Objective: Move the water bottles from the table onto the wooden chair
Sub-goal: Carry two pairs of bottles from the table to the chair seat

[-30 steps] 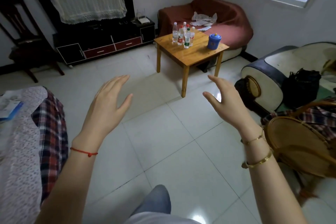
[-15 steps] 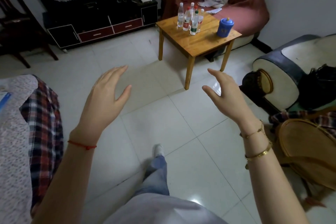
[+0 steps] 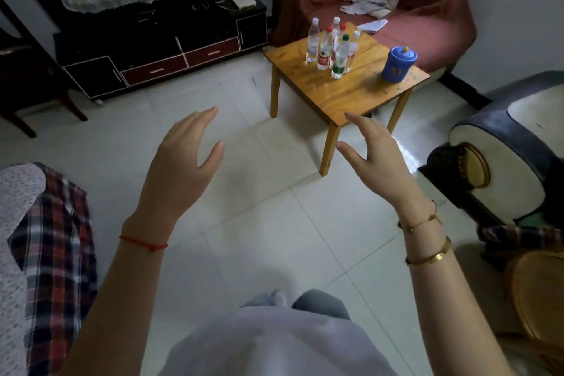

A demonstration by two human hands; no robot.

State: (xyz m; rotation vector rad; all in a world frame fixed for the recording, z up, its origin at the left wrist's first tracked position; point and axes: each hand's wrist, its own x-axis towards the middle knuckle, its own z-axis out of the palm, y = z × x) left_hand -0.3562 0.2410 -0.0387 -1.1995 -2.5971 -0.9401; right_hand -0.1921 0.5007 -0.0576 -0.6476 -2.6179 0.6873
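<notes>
Pale tiled floor [image 3: 268,241] throughout, with a small square honey-coloured wooden table [image 3: 351,91] standing ahead, in front of a dark red draped armchair [image 3: 427,9], and a dark wooden chair [image 3: 30,76] off at far left. Clustered upright on the table's far corner: clear plastic water bottles [image 3: 332,46] with white, red and green caps and labels, near a blue lidded plastic jar [image 3: 396,62]. Raised over the floor, well short of the table: left hand [image 3: 180,168] flat and spread, right hand [image 3: 378,159] loosely curled, both empty and gripping nothing.

No text can be read: the labels on the water bottles [image 3: 331,49], one red and one green, are too small and blurred, and the yellow mark on the blue lidded container [image 3: 397,64] on the surface [image 3: 351,91] is illegible.
</notes>
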